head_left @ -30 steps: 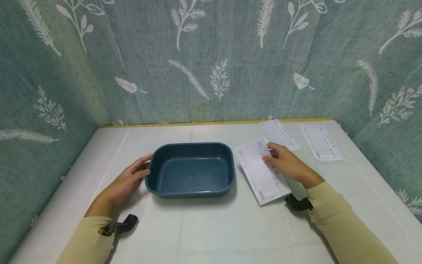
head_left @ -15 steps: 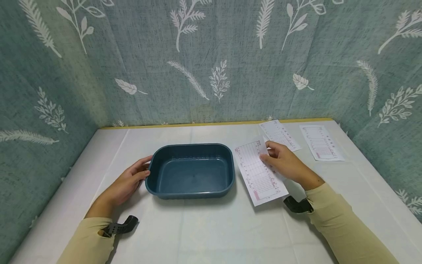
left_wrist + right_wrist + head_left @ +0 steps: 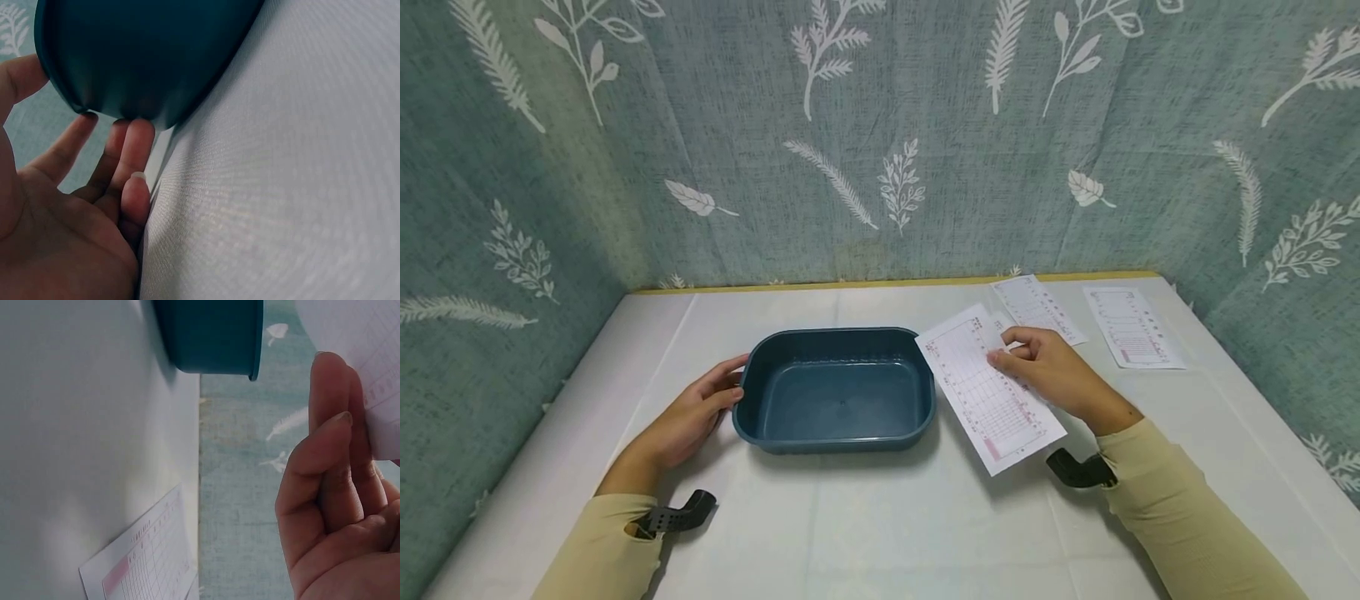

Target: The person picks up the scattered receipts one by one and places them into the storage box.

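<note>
From the head view, a dark blue tub sits on the white worktop. The left hand lies beside the tub's left end, fingers relaxed and straight, fingertips touching its wall. The right hand pinches a printed sheet between thumb and fingers; the sheet is lifted off the worktop just right of the tub, its far corner reaching over the tub's right rim. Two more sheets lie flat toward the far right: one just behind the right hand, the other further right, apart from it. A leaf-patterned teal cloth walls the worktop.

From the left wrist, the left hand's fingers spread loosely, their tips against the tub's rounded lower wall, the thumb up along its side.

From the right wrist, the right hand's fingers are curled together behind the sheet, clamped on its edge. The tub shows beyond, and another sheet lies flat on the worktop.
</note>
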A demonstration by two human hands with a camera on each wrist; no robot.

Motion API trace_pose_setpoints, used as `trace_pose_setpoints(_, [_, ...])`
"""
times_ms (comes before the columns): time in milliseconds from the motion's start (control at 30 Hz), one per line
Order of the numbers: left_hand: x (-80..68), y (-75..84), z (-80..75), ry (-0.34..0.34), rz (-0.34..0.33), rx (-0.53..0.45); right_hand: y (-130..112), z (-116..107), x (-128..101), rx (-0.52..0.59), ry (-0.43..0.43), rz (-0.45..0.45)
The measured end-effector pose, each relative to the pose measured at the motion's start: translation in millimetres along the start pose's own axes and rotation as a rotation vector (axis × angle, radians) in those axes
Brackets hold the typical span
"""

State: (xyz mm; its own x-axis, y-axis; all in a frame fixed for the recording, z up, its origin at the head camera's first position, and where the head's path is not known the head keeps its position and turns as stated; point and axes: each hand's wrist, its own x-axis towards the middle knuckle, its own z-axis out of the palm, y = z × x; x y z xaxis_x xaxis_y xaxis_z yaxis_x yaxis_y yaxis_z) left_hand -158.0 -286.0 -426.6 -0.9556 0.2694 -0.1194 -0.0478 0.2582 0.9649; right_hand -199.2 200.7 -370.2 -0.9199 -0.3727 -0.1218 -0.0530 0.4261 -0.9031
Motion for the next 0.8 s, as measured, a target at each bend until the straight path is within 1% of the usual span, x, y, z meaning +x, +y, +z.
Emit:
trace_pose_setpoints(233, [-0.5,1.0,0.7,0.006,0.002,0.005,-1,5,0,-0.018,0.038,0.010])
trace_pose_setpoints(600, [-0.9,-2.2,1.4,0.012,-0.003,0.009,-5,17,-2,-0.011,0.111,0.022])
trace_pose_setpoints(800, [-1.6,-1.1,1.3,0.020,-0.017,0.027,-12,32,6,-0.006,0.101,0.012])
